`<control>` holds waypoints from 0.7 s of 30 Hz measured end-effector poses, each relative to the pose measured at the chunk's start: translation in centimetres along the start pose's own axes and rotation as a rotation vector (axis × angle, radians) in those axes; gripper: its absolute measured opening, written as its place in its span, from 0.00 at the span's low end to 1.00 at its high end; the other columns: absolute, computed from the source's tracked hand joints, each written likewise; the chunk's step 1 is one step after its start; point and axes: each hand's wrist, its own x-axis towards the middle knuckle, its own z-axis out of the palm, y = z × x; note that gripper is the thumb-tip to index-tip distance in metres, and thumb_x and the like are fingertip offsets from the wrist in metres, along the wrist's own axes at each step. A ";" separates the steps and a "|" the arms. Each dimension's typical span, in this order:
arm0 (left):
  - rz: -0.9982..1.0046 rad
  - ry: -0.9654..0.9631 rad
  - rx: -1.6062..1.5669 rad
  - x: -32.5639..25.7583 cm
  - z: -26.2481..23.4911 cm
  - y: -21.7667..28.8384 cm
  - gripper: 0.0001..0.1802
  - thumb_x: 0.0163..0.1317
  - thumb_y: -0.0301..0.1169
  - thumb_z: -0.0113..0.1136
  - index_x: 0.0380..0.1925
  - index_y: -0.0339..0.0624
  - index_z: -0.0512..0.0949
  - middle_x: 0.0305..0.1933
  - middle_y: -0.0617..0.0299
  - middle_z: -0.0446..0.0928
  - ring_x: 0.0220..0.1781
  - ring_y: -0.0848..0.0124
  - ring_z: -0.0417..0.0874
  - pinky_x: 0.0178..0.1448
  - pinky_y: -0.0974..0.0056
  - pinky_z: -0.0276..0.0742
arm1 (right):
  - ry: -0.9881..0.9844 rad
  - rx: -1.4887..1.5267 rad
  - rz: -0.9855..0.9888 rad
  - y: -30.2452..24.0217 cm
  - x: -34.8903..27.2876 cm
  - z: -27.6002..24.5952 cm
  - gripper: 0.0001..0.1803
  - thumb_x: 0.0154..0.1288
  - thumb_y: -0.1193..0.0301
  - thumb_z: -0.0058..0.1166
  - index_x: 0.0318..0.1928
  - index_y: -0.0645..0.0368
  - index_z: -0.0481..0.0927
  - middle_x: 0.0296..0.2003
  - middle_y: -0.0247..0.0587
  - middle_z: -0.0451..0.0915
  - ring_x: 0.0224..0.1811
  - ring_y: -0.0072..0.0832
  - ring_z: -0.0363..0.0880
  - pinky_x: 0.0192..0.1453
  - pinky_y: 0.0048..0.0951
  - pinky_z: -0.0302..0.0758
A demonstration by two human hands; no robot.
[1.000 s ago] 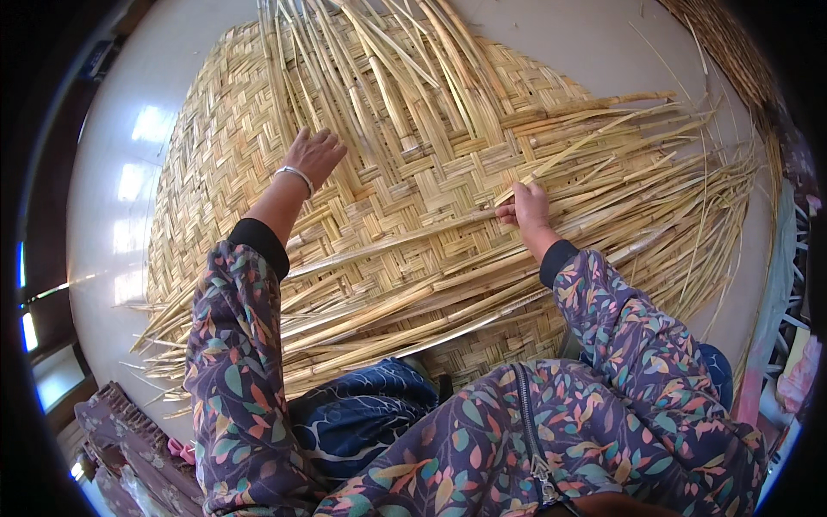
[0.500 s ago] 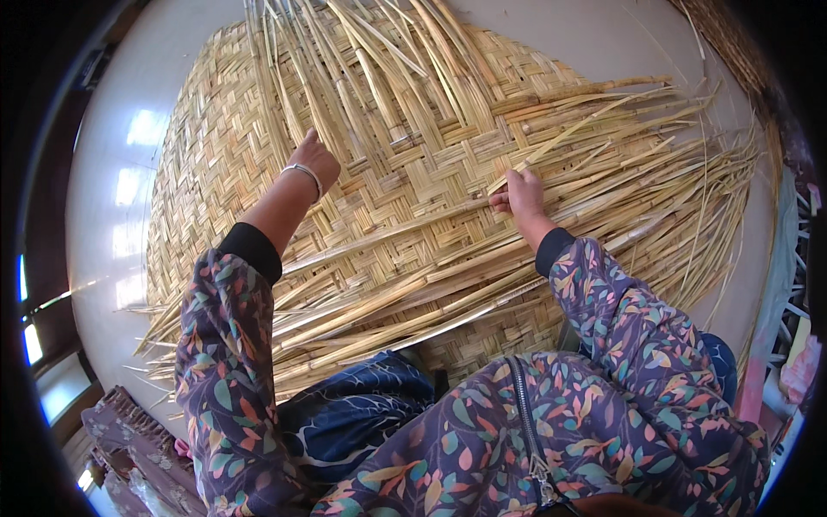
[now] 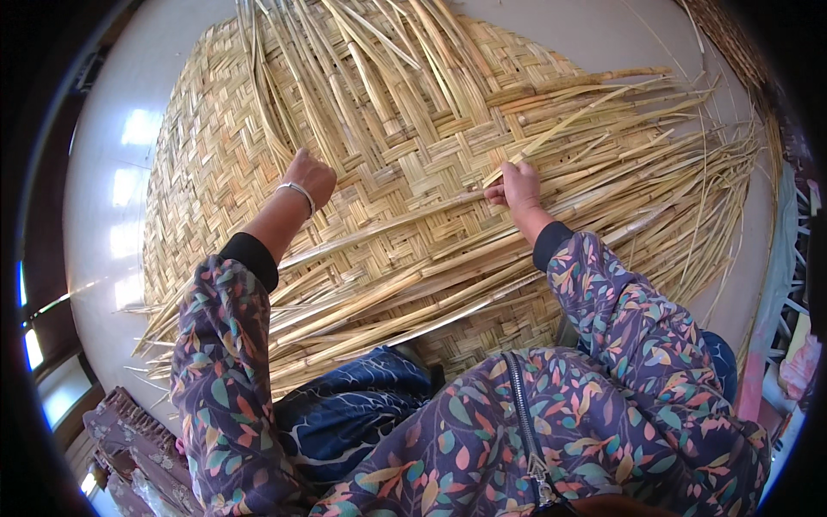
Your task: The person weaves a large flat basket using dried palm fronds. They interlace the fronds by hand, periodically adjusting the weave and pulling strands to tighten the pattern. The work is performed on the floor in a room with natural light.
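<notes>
Head view shows a woven reed mat [image 3: 194,164] on the floor [image 3: 99,207]. The right hand's [image 3: 514,187] fingers pinch a flat reed strip [image 3: 541,145]; the left hand's [image 3: 311,180] fingers curl, their hold unclear. Strips seem light, springy, splittable, best gripped near the weave.

Glare patches [image 3: 140,127] brighten the pale grey floor [image 3: 551,33] toward 10 o'clock. A mauve flowered cloth [image 3: 129,428] hangs in folds at 8 o'clock. A pale greenish sheet [image 3: 773,258] runs along 3 o'clock; a crumpled pink item [image 3: 799,366] sits nearer 4 o'clock.
</notes>
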 end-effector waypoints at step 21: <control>-0.188 0.060 -0.349 -0.6 1.4 0.2 0.08 0.54 0.26 0.46 0.29 0.40 0.77 0.31 0.50 0.79 0.38 0.55 0.81 0.40 0.54 0.75 | -0.024 0.010 -0.025 0.1 -0.1 -0.1 0.14 0.62 0.67 0.42 0.32 0.69 0.67 0.20 0.49 0.76 0.15 0.33 0.79 0.12 0.25 0.74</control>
